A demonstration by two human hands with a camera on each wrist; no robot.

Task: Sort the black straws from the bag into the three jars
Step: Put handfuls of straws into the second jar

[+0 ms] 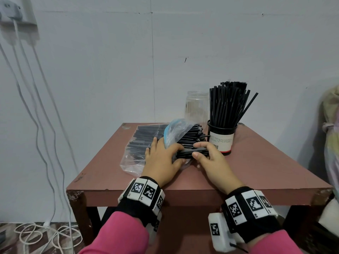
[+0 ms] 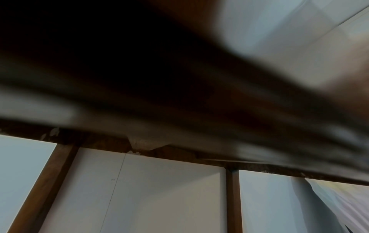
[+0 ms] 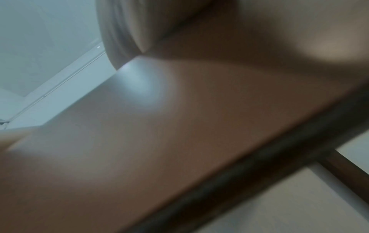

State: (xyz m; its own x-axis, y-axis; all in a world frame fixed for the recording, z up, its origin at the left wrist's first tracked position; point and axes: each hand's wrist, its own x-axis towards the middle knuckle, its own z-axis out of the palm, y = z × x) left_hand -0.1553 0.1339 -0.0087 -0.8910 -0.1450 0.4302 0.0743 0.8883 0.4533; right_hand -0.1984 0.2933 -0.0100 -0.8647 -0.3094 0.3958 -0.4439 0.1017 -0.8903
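Note:
A clear plastic bag full of black straws lies on the brown table, its open mouth turned right. My left hand rests on the bag and grips the bunch of straws at its mouth. From the right, my right hand pinches the same bunch between thumb and fingers. Behind it stands a labelled jar packed with upright black straws. A clear jar with nothing inside stands further back. Only two jars are visible. Both wrist views are blurred, showing only the table edge.
The table stands against a pale wall. White cables hang from a wall socket at the left and coil on the floor. A cloth-covered object stands at the right edge. Bare tabletop lies in front of the hands and at the right.

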